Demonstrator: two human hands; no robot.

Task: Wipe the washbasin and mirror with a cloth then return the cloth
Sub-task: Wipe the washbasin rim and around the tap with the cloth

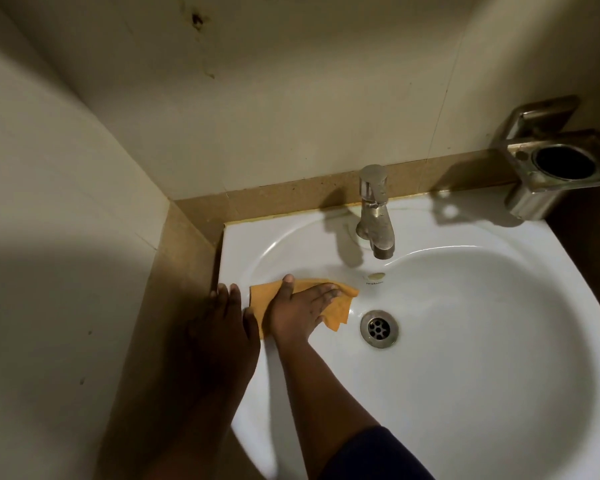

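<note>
A white washbasin point(482, 341) fills the lower right of the head view. An orange cloth point(342, 304) lies flat on the basin's inner left slope, left of the drain point(379, 329). My right hand point(300, 311) presses the cloth down with straight, spread fingers pointing right. My left hand point(222, 323) rests flat on the basin's left rim, fingers straight and pointing up toward the wall. No mirror is in view.
A steel tap point(374, 213) stands at the basin's back, its spout over the bowl. A metal holder with a round cup point(555, 168) is fixed to the wall at the right. Tiled walls close in at the left and behind.
</note>
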